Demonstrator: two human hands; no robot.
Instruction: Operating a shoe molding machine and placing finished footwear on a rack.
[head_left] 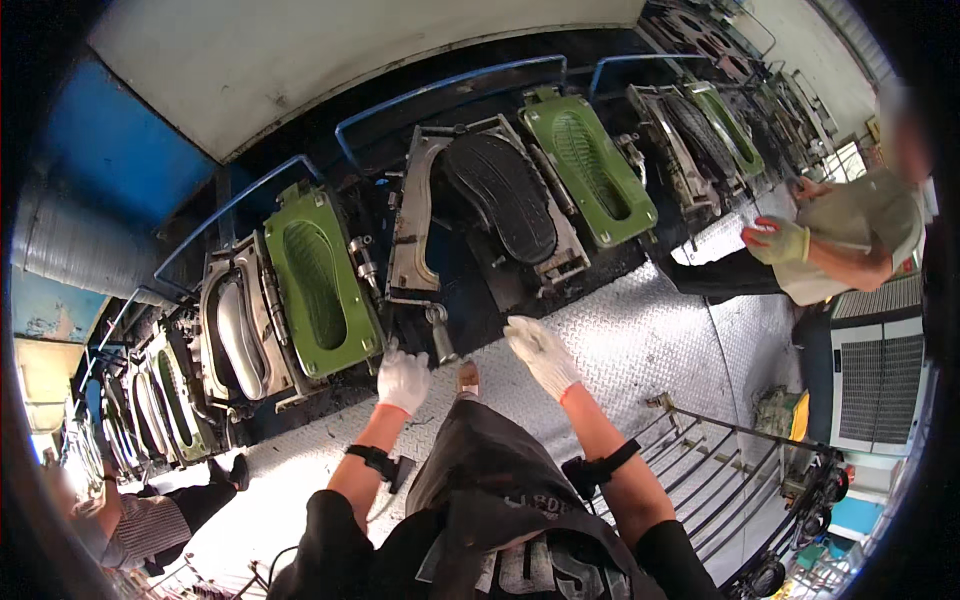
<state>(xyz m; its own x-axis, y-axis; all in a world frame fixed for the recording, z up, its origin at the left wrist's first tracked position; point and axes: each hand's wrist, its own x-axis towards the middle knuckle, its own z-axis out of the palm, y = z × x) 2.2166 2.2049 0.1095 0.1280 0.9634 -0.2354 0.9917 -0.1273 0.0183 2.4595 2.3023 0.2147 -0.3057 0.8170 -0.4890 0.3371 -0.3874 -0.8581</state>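
My left hand (pixel 404 380), in a white glove, is close to the lower corner of a green shoe-sole mould (pixel 318 285); its fingers look stretched out, with nothing seen in them. Just right of it hangs a metal handle (pixel 438 335) below an open mould frame (pixel 408 230). A black shoe sole (pixel 505 200) lies at an angle across that frame. My right hand (pixel 542 357), also gloved in white, is below the frame with its fingers extended, holding nothing visible. A second green mould half (pixel 588 170) stands open to the right of the sole.
More opened moulds run along the machine, including a silver one (pixel 240 335) at left. Blue bars (pixel 450 85) arch behind them. A gloved co-worker (pixel 850 235) stands at right, another person (pixel 150 525) at lower left. A metal rack (pixel 710 470) stands beside my right arm.
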